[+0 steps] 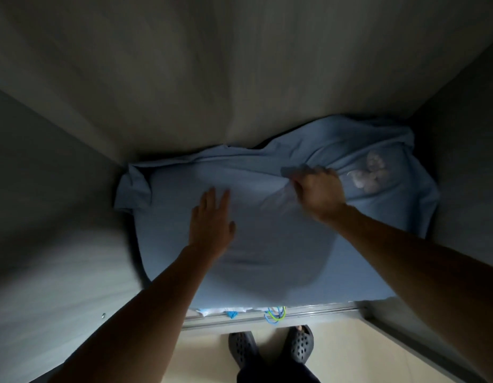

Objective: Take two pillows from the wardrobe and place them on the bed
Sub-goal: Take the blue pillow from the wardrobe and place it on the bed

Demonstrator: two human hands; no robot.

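- A person leans into a dim wardrobe, both bare arms stretched over a light blue pillow that fills the compartment from wall to wall.
- The left hand lies flat on the top of the pillow, palm down, its fingers straight and close together, gripping nothing.
- The right hand is clenched on a bunch of the pillow's blue cover, fingers curled tight around the gathered cloth, so that folds run out from the fist.
- A pale, faded print shows on the cover just beside the right hand, toward the right wall.
- The far edge of the cover is crumpled against the wardrobe's back panel, and its left corner is folded against the side wall.
- Whether a second pillow lies beneath this one cannot be told from here.
- Under the pillow's near edge, blue and green hangers and some white and blue cloth peek out above the metal door track.
- Below, the person's feet in dark perforated clogs stand on a pale floor just outside the wardrobe.
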